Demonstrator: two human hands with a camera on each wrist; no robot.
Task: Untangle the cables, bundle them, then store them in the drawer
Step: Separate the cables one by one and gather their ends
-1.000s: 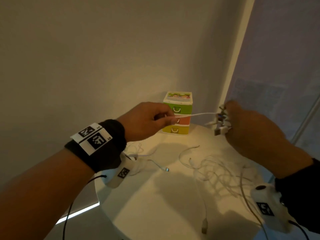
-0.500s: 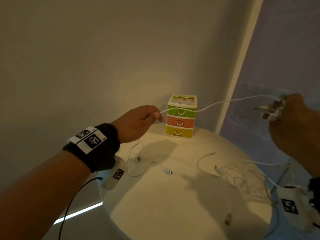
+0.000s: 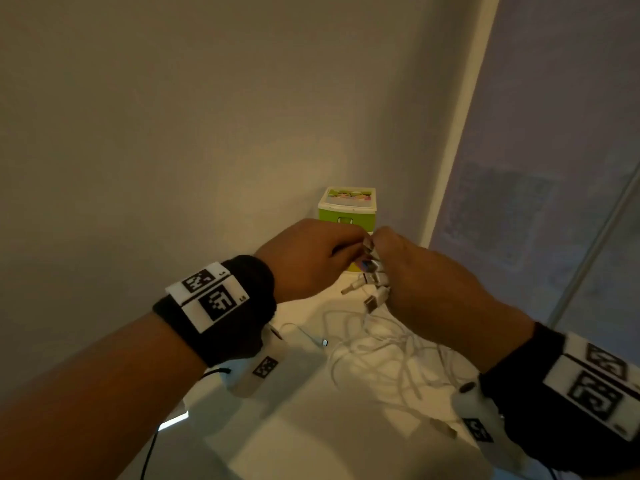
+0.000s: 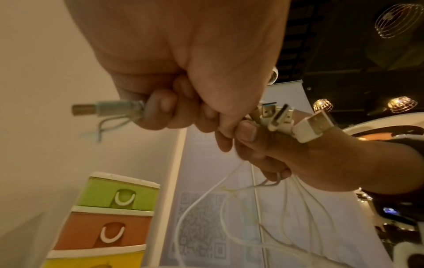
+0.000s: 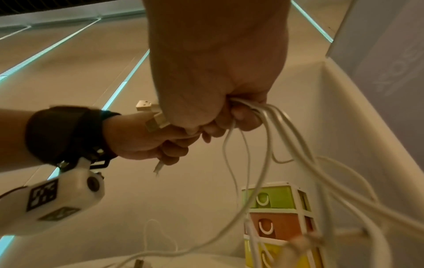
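Note:
Both hands meet in the air in front of the small drawer unit (image 3: pixel 346 211). My right hand (image 3: pixel 391 251) grips a bunch of white cables (image 5: pixel 270 137) just behind their USB plugs (image 3: pixel 375 284), which fan out beside its thumb (image 4: pixel 246 130). My left hand (image 3: pixel 344 249) touches the right hand's fingertips and has its fingers curled round one cable, whose greyish plug (image 4: pixel 103 108) sticks out of the fist. The cables hang down in loops to a loose tangle (image 3: pixel 384 351) on the white round table (image 3: pixel 311 427).
The drawer unit has green (image 4: pixel 121 195), orange (image 4: pixel 107 230) and yellow drawers, all closed, and stands at the table's far edge in the wall corner. A separate thin cable with a small plug (image 3: pixel 325 342) lies on the table's left part. The wall is close behind.
The hands were wide apart with one cable stretched between them. They have come together in front of the drawer unit, and the cable now hangs slack.

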